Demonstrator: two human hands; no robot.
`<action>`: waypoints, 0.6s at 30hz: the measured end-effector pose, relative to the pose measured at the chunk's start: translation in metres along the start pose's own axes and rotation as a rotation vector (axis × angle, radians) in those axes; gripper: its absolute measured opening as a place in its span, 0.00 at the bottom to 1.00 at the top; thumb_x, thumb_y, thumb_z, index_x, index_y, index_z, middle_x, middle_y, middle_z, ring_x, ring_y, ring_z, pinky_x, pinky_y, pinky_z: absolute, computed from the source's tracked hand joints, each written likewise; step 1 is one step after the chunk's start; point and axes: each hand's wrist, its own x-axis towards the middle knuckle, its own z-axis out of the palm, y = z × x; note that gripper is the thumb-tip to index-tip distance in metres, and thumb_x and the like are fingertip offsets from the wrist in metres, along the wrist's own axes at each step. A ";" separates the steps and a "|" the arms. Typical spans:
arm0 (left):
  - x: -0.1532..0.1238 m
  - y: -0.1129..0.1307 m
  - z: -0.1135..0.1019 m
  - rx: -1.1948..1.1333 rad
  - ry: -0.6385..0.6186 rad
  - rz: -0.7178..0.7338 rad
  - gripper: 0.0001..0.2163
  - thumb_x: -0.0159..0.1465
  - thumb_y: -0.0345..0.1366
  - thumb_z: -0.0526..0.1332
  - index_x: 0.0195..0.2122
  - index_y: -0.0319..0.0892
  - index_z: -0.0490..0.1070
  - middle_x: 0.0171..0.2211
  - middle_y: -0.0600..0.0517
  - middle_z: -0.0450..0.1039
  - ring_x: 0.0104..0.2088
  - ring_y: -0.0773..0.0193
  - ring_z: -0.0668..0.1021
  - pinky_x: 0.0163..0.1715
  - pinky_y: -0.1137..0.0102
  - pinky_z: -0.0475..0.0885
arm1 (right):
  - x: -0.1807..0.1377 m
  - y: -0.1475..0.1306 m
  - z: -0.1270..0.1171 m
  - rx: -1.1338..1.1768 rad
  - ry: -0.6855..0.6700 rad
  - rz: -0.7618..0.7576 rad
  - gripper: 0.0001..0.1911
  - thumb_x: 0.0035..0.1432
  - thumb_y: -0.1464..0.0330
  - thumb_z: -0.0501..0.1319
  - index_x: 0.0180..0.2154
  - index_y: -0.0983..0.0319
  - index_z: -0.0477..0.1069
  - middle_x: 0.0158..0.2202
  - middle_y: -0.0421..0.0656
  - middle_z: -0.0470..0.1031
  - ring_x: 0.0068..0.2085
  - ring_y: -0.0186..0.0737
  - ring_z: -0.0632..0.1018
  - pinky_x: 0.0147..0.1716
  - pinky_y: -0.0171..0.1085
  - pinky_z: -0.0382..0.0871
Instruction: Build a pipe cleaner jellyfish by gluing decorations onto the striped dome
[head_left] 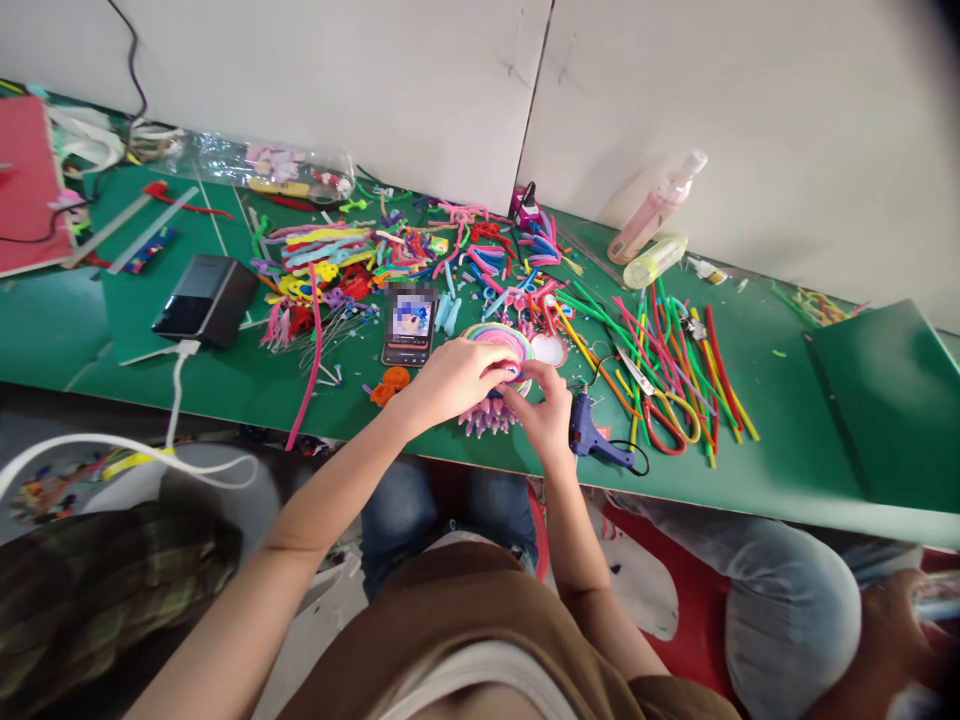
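A round coil of pastel pipe cleaners [484, 335] sits between my hands at the table's front edge. A fringe of pink and purple tips [491, 417] hangs below it. My left hand [466, 372] reaches over the coil, fingers pinched together near its middle. From the right, my right hand [547, 405] closes its thumb and fingers on the same piece. Something small and pinkish shows between the fingertips, too covered to make out. Just right of my right hand lies a blue glue gun [592, 435]; behind the coil is a small white round lid [549, 349].
A phone [410, 325] and orange coils [391, 384] lie left of my hands. Scissors [656, 395] rest on loose pipe cleaners at right. A black power bank [204, 300] with white cable, bottles [656, 210] and heaped pipe cleaners stand around. Another person's knee [795, 610] is at right.
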 end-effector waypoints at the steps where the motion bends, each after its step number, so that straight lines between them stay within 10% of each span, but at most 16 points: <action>1: 0.000 0.000 0.000 0.003 0.000 0.002 0.08 0.65 0.35 0.58 0.39 0.44 0.77 0.35 0.51 0.80 0.34 0.61 0.80 0.33 0.69 0.69 | 0.000 0.000 0.000 -0.008 0.003 -0.004 0.12 0.53 0.63 0.67 0.39 0.58 0.71 0.36 0.39 0.79 0.37 0.40 0.78 0.42 0.42 0.66; 18: -0.003 -0.006 -0.008 -0.266 0.126 -0.056 0.11 0.66 0.37 0.56 0.46 0.42 0.74 0.45 0.49 0.78 0.43 0.62 0.80 0.43 0.70 0.74 | 0.008 0.011 -0.003 0.151 -0.128 -0.016 0.15 0.51 0.65 0.67 0.43 0.56 0.71 0.41 0.40 0.79 0.42 0.42 0.79 0.46 0.43 0.71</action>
